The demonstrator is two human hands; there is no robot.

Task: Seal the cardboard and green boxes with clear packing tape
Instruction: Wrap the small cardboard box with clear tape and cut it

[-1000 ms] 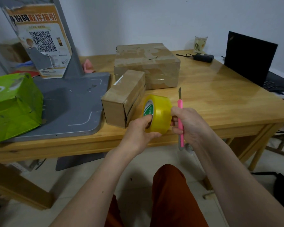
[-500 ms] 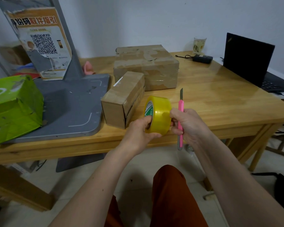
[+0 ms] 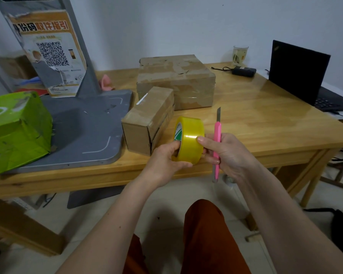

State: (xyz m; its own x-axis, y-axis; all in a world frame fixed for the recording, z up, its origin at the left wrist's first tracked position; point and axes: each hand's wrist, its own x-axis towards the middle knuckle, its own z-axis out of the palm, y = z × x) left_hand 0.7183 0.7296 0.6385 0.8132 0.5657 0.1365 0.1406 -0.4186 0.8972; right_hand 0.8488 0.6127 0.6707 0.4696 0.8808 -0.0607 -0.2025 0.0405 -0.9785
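Compared with a second ago, little has shifted: the tape roll [image 3: 189, 141] is still gripped by the left hand [image 3: 167, 159] above the tabletop's [image 3: 265, 127] near edge, while the right hand [image 3: 224, 153], clamped on the pink knife [image 3: 217, 143], has its thumb laid on the roll. The tape end is probably still being sought; no sealing has begun. Two cardboard boxes are counted, a small [image 3: 149, 119] and a large [image 3: 176, 80] one near the centre, and one green box [image 3: 16, 127] at the left edge.

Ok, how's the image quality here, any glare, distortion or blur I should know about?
Head view: wide-angle bending bows the table edge and leans the grey stand; soft glare sheens the tabletop beside the laptop; lighting is dim and even, shadows faint; the tape roll, pink utility knife and both hands, left and right, look sharp.
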